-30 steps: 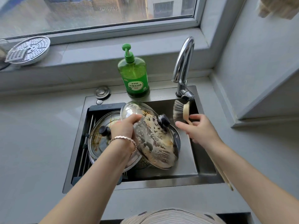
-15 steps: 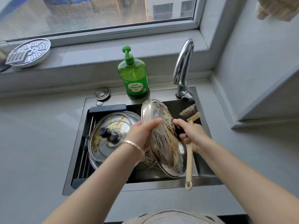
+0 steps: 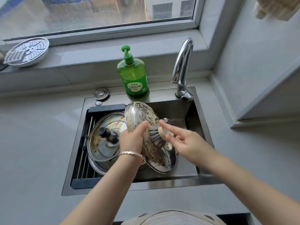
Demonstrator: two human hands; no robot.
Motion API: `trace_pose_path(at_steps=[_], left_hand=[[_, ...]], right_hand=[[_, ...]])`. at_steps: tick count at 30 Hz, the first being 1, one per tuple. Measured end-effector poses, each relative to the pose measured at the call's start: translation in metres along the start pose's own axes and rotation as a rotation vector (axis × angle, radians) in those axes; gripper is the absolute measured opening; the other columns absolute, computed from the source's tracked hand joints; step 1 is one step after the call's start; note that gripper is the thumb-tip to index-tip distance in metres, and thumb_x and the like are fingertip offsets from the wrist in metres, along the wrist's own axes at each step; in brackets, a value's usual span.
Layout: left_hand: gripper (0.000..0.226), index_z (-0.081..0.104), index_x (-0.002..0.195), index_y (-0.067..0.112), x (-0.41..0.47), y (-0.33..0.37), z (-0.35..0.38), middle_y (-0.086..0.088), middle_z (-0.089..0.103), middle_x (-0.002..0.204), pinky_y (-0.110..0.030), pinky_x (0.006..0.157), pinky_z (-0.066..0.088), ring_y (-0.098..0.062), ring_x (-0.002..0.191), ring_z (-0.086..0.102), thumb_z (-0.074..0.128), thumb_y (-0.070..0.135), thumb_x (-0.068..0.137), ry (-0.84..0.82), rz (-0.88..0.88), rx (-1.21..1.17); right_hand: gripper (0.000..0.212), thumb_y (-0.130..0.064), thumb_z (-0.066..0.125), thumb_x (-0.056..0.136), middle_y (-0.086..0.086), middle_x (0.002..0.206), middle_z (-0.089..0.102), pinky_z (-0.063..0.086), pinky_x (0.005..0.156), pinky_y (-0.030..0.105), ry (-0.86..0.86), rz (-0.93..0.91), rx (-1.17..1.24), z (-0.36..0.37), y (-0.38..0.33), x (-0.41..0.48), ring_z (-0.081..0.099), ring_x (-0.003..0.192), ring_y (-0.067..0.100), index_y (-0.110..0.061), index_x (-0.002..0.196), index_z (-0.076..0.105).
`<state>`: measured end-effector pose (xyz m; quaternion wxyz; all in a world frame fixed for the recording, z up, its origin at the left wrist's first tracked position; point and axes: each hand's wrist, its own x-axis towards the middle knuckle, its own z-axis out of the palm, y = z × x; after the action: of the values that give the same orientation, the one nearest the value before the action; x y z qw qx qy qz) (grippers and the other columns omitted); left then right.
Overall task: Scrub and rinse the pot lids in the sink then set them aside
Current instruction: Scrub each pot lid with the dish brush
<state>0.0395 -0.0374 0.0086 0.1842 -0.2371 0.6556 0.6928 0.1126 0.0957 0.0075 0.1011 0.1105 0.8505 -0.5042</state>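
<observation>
The left hand (image 3: 132,141) grips a soapy round glass lid (image 3: 142,113), tilted over the steel sink (image 3: 186,111). The right hand (image 3: 184,142), fingers (image 3: 169,128) curled round a wooden bristle brush (image 3: 156,133), presses bristles against it.

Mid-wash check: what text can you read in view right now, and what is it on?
"柠檬洗洁精": white characters on the label of the green dish soap bottle.
Smaller print above and below that line: too blurred to read.
Glass lid and dish brush: no text visible.

Soapy glass lid (image 3: 139,114) tilted on edge in sink (image 3: 192,116), stained lid (image 3: 105,148) flat beside it
</observation>
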Motion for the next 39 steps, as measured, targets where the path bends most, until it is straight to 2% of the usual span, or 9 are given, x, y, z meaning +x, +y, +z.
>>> trace_pose_path(at_steps=[2,7,10,14,19,26,30,35,39], left_hand=[[0.011,0.064,0.079,0.007,-0.001,-0.001,-0.002,-0.016,0.07,0.082,-0.047,0.079,0.056,-0.032,0.078,0.068,0.074,0.009,0.075,-0.012,0.031,0.038],[0.011,0.065,0.076,0.009,-0.005,0.001,-0.002,-0.016,0.07,0.082,-0.049,0.08,0.055,-0.034,0.08,0.068,0.072,0.001,0.073,-0.028,0.102,0.046],[0.014,0.066,0.074,0.011,-0.013,0.001,-0.002,-0.007,0.069,0.068,-0.038,0.069,0.059,-0.028,0.071,0.068,0.069,-0.003,0.076,-0.079,0.172,0.104],[0.01,0.063,0.073,0.008,-0.007,0.004,-0.005,-0.009,0.068,0.068,-0.035,0.064,0.057,-0.026,0.063,0.066,0.069,0.0,0.077,0.014,0.065,0.006],[0.015,0.064,0.068,0.011,-0.006,0.0,-0.002,-0.007,0.069,0.068,-0.039,0.071,0.058,-0.028,0.071,0.068,0.07,-0.001,0.075,0.044,0.101,0.06],[0.019,0.062,0.091,0.004,0.008,0.013,0.0,-0.014,0.069,0.085,-0.04,0.07,0.058,-0.03,0.076,0.068,0.07,0.008,0.075,0.168,0.038,-0.093],[0.017,0.061,0.082,0.009,0.012,0.011,0.006,-0.014,0.07,0.086,-0.048,0.075,0.057,-0.031,0.078,0.069,0.072,0.009,0.07,0.194,0.065,-0.089],[0.012,0.06,0.075,0.009,0.012,0.01,0.006,-0.012,0.068,0.077,-0.044,0.07,0.058,-0.032,0.073,0.068,0.071,0.007,0.07,0.211,0.076,-0.076],[0.012,0.06,0.071,0.01,0.007,0.007,0.006,-0.006,0.066,0.072,-0.033,0.063,0.056,-0.023,0.064,0.065,0.071,0.005,0.073,0.161,0.062,-0.053]], right_hand=[[0.042,-0.028,0.045,0.097,-0.028,0.038,0.044,0.032,0.045,0.011,0.038,0.03,-0.021,-0.005,0.006,0.01,0.042,0.041,0.0,-0.053,0.131,0.039],[0.052,-0.028,0.056,0.092,-0.022,0.072,0.054,0.041,0.065,0.008,0.117,-0.024,0.039,0.009,-0.001,0.014,0.048,0.058,-0.005,-0.053,0.133,0.036],[0.052,-0.032,0.056,0.092,-0.019,0.058,0.035,0.034,0.051,0.009,0.192,0.033,-0.019,0.0,-0.006,0.023,0.039,0.05,0.001,-0.05,0.136,0.035],[0.048,-0.047,0.052,0.09,-0.016,0.107,0.067,0.049,0.078,0.017,0.077,-0.02,-0.144,0.005,-0.007,0.007,0.062,0.096,0.006,-0.056,0.134,0.033],[0.039,-0.048,0.046,0.092,-0.028,0.036,0.041,0.029,0.049,0.015,0.08,0.035,-0.107,0.003,0.007,0.013,0.044,0.043,-0.003,-0.054,0.129,0.041],[0.04,-0.026,0.059,0.09,-0.038,0.057,0.051,0.045,0.073,0.01,0.003,-0.097,0.15,0.014,-0.004,-0.014,0.056,0.066,-0.013,-0.051,0.12,0.05],[0.037,-0.037,0.053,0.092,-0.018,0.034,0.037,0.028,0.045,0.013,0.103,-0.006,0.02,0.002,0.008,0.009,0.04,0.04,0.001,-0.051,0.126,0.047],[0.039,-0.033,0.057,0.091,-0.036,0.069,0.061,0.047,0.067,0.01,0.031,-0.126,0.033,0.014,-0.009,-0.007,0.06,0.069,-0.008,-0.054,0.122,0.049],[0.037,-0.04,0.053,0.091,-0.031,0.054,0.055,0.032,0.05,0.011,0.061,0.025,0.025,0.0,0.011,0.017,0.044,0.042,-0.001,-0.053,0.124,0.044]])
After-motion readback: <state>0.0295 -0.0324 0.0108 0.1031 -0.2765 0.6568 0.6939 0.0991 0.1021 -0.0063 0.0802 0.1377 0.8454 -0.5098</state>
